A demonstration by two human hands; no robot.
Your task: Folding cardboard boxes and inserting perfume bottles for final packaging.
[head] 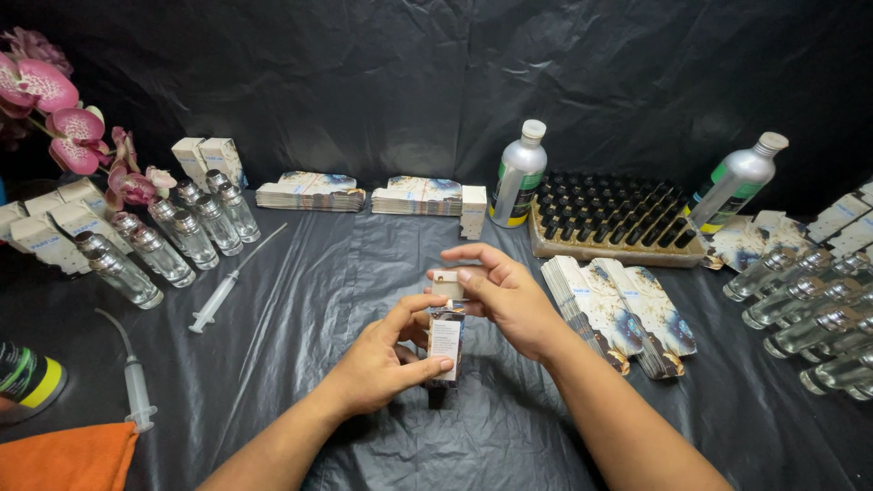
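Small patterned carton (446, 341) stands upright, left hand (382, 359) gripping it, right hand (505, 291) pinching its top flap.

Small printed carton (446, 338) between both hands (455, 327)

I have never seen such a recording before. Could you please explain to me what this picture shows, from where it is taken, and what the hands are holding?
There is no machine here: a person works with two bare hands. The single picture comes from a camera worn on the person's head, looking down. The left hand grips a small printed carton standing upright, while the right hand holds its top flap with the fingers. All this happens above a table covered with black plastic sheeting. On it lie stacks of flat unfolded cartons, clear glass bottles at both sides, two syringes, two silver bottles and a tray of small dark-capped vials. Pink orchid flowers stand far left.
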